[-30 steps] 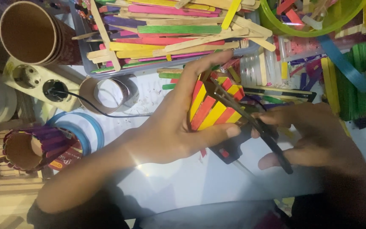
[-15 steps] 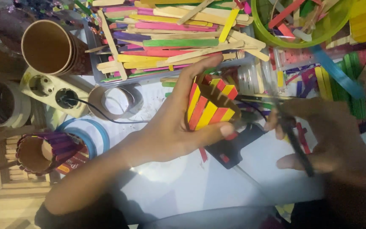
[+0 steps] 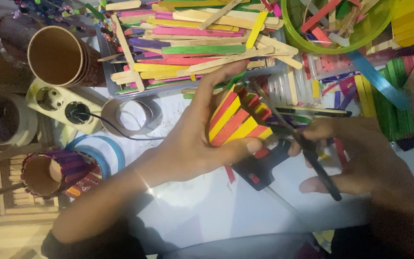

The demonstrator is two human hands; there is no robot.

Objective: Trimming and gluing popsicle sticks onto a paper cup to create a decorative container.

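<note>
We look down on a crowded craft table [image 3: 207, 211] with a white sheet under the hands. The left hand [image 3: 192, 139] is wrapped around a cup covered in red, orange and yellow sticks [image 3: 235, 120], thumb under its lower edge, fingers curled over the far side; the cup lies tilted on its side, near the middle of the table, just above the white sheet. The right hand [image 3: 355, 158] is closed on a pair of black scissors [image 3: 307, 153], whose blades reach up and left along the cup's right edge, touching or almost touching the sticks; we cannot tell which. Just below the cup lies a black glue gun [image 3: 259, 168] on the sheet. Behind the hands sits a clear tray [image 3: 106, 62] heaped with coloured flat sticks, and to its right a green bowl [image 3: 355, 45] with more sticks. At far left stands a stack of brown paper cups [image 3: 58, 55], tipped toward us, beside a cream power strip [image 3: 58, 103] with a black plug in it. A clear tape roll [image 3: 132, 115] lies near the wrist. Lower left, a cup dressed in purple sticks [image 3: 53, 172] rests on its side against a blue tape ring [image 3: 109, 151].
</note>
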